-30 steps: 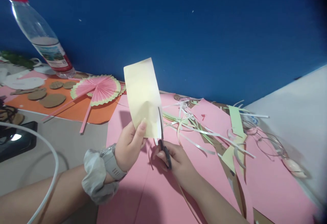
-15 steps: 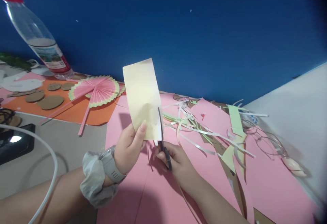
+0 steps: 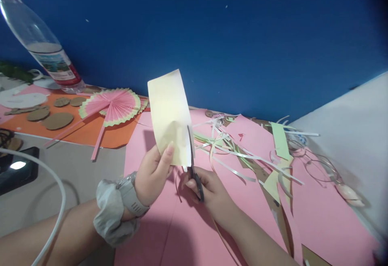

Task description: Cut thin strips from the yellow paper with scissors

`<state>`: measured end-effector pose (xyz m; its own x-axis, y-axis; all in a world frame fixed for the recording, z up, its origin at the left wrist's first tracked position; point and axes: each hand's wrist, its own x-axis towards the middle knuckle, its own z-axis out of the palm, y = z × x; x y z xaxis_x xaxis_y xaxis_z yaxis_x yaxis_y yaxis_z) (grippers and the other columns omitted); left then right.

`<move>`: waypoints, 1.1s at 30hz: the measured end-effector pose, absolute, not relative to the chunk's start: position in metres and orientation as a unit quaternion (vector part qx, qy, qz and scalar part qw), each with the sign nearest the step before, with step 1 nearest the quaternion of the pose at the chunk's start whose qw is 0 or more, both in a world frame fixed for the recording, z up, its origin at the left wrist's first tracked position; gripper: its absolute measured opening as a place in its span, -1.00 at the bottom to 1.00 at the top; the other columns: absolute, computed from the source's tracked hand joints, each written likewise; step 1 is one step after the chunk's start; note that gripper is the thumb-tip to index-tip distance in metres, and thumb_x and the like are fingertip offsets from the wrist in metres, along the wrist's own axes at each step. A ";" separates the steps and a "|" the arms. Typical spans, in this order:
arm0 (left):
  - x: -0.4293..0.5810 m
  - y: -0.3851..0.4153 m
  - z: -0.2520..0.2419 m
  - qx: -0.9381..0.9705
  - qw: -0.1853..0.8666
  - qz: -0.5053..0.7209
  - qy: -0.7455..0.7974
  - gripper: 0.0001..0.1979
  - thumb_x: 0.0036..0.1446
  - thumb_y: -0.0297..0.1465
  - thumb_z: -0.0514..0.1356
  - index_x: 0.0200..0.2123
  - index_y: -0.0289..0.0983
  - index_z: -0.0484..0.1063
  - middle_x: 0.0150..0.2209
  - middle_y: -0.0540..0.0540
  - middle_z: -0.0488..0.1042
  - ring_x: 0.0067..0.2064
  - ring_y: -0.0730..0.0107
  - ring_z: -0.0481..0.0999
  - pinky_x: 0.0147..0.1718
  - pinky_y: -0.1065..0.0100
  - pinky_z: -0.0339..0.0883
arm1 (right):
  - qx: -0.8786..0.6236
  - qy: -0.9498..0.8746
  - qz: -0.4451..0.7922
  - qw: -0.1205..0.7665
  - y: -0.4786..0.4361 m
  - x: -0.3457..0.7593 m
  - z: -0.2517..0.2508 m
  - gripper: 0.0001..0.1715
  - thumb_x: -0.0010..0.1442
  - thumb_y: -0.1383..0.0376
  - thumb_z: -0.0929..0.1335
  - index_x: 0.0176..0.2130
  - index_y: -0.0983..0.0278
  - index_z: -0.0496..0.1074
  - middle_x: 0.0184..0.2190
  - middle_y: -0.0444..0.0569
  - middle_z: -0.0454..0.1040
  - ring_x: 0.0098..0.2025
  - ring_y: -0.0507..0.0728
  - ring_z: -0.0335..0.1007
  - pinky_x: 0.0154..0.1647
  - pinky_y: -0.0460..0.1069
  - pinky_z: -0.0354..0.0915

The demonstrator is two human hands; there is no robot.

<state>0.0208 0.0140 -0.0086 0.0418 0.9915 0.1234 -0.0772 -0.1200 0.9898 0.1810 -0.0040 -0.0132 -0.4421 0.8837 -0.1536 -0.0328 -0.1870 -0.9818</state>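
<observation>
My left hand (image 3: 153, 177) pinches the pale yellow paper rectangle (image 3: 169, 112) near its bottom edge, thumb on the front, other fingers mostly hidden behind. Paper held up, tilted a bit, above the pink paper sheet (image 3: 151, 233) and in front of the blue wall (image 3: 194, 35). My right hand (image 3: 214, 191) is closed around the black scissors (image 3: 198, 187), fingers at the handles; one blade lies over the paper's right margin, pointing up. Can't tell how far apart the blades are. Left wrist: grey watch (image 3: 133, 196), pale scrunchie (image 3: 110, 213).

Right of the paper: tangle of thin paper strips (image 3: 238, 172), light green paper piece (image 3: 280, 140), seashell (image 3: 348, 193) near the white wall. Left: pink pleated paper fan (image 3: 121, 106) with yellow-green edging, partly on orange paper (image 3: 118, 136); cardboard discs (image 3: 57, 121) there too. Red-capped plastic bottle (image 3: 59, 70) behind those, white cable (image 3: 62, 197) loops at lower left.
</observation>
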 end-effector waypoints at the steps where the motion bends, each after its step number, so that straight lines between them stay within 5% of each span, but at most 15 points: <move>1: 0.021 0.014 -0.009 0.529 0.492 0.535 0.438 -0.62 0.29 -0.10 -0.02 -0.46 -0.23 0.23 -0.65 0.14 0.11 -0.64 0.58 0.04 -0.70 0.46 -0.08 | -0.396 -0.536 0.659 0.350 -0.004 0.181 -0.014 -0.51 0.19 -0.03 0.34 -0.52 0.27 0.25 -0.65 -0.23 0.16 -0.59 0.03 0.19 -0.43 0.02 0.31; 29: 0.021 0.012 -0.010 0.522 0.502 0.537 0.433 -0.63 0.29 -0.13 0.01 -0.47 -0.24 0.28 -0.65 0.14 0.10 -0.65 0.57 0.04 -0.71 0.47 -0.05 | -0.432 -0.551 0.635 0.327 -0.004 0.182 -0.012 -0.55 0.21 0.02 0.34 -0.52 0.27 0.26 -0.63 -0.23 0.15 -0.58 0.00 0.10 -0.56 -0.07 0.14; 33: 0.019 0.016 -0.011 0.485 0.511 0.570 0.423 -0.70 0.23 -0.14 0.11 -0.34 -0.25 0.40 -0.54 0.06 0.35 -0.56 0.50 0.29 -0.59 0.46 0.23 | -0.422 -0.540 0.651 0.327 -0.005 0.180 -0.009 -0.58 0.23 0.07 0.34 -0.52 0.26 0.23 -0.63 -0.23 0.15 -0.58 0.01 0.15 -0.47 -0.03 0.24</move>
<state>0.0193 0.0162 -0.0115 -0.0073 0.9927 0.1205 -0.1730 -0.1199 0.9776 0.1800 -0.0046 -0.0090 -0.4288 0.8818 -0.1962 0.0295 -0.2034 -0.9787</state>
